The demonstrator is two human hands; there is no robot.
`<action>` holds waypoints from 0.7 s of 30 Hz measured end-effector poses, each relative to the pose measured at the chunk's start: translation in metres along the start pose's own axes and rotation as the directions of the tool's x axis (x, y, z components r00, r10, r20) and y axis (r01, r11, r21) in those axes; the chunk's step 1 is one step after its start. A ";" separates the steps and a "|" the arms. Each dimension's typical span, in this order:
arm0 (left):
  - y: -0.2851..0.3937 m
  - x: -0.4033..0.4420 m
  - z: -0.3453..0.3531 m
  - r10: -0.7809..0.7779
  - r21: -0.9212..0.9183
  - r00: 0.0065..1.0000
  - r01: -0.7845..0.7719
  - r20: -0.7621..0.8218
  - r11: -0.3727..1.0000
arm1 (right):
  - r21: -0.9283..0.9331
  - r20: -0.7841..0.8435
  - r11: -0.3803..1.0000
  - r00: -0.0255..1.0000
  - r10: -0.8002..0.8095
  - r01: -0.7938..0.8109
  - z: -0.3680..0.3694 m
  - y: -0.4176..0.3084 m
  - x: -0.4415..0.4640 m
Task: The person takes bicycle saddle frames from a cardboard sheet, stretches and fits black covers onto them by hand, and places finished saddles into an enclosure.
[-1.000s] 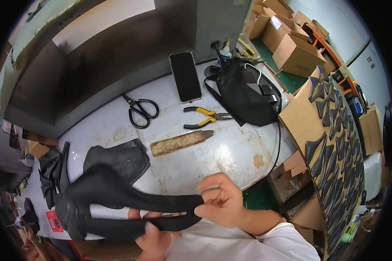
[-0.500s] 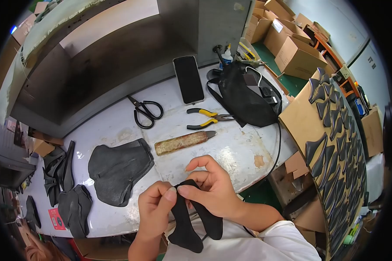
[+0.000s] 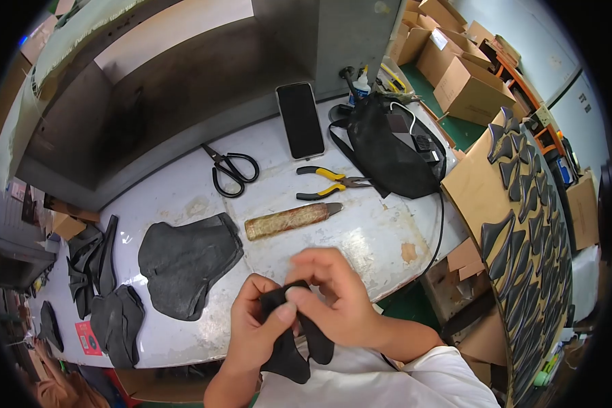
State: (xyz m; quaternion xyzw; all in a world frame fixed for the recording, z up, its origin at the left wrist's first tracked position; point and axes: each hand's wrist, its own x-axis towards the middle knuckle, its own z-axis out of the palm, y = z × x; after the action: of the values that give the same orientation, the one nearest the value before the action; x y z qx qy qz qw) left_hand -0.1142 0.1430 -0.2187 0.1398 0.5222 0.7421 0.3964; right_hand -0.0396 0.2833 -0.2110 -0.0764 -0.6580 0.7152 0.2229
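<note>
A dark fabric piece (image 3: pixel 287 362) is pinched between my two hands in front of the white shirt, its two ends hanging down. My left hand (image 3: pixel 257 326) grips its upper left part with thumb and fingers. My right hand (image 3: pixel 334 302) holds the upper right part, thumb pressed on the fold. Just above lies a tape-wrapped tool (image 3: pixel 285 223) with a short metal tip. A stack of dark pieces (image 3: pixel 187 265) rests on the table left of my hands. Yellow-black pliers (image 3: pixel 333 183) and black scissors (image 3: pixel 232 171) lie farther back.
A phone (image 3: pixel 300 122) leans at the back beside a black bag (image 3: pixel 391 153) with a cable. More dark pieces (image 3: pixel 117 325) lie at left. At right, a board (image 3: pixel 466 180) carries several dark shapes near cardboard boxes (image 3: pixel 470 90). Part of another person (image 3: pixel 64 384) shows lower left.
The dark piece was stretched out to the left, then brought in front of my body. Since then my hands have folded its top and the hanging ends have risen slightly.
</note>
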 end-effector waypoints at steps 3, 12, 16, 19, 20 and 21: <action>0.011 0.004 -0.001 -0.049 -0.119 0.995 0.038 -0.091 0.992 | 0.208 0.031 0.952 0.974 0.222 -0.224 -0.010 0.010 0.001; 0.004 0.005 -0.012 -0.049 -0.070 0.997 0.045 -0.054 0.997 | -0.107 0.207 0.992 0.975 0.087 -0.065 -0.020 -0.007 0.005; 0.009 0.005 -0.008 -0.066 -0.054 0.997 0.064 -0.036 0.997 | 0.311 0.286 0.768 0.825 0.487 -0.560 -0.023 0.001 0.007; 0.013 0.012 -0.006 -0.122 -0.104 0.992 0.122 0.004 0.987 | 0.239 0.178 0.902 0.930 0.322 -0.359 -0.015 0.026 0.003; 0.014 0.014 -0.006 -0.154 -0.132 0.988 0.155 0.022 0.979 | 0.090 0.079 0.984 0.986 0.149 -0.156 -0.014 0.030 0.002; 0.011 0.017 -0.008 -0.187 -0.187 0.981 0.192 0.041 0.963 | 0.086 0.075 0.985 0.987 0.144 -0.150 -0.017 0.032 0.002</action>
State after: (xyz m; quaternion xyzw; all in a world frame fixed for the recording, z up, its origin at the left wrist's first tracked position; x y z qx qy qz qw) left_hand -0.1347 0.1489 -0.2156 0.0591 0.4552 0.7457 0.4829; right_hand -0.0417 0.2986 -0.2443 -0.0901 -0.6245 0.7612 0.1499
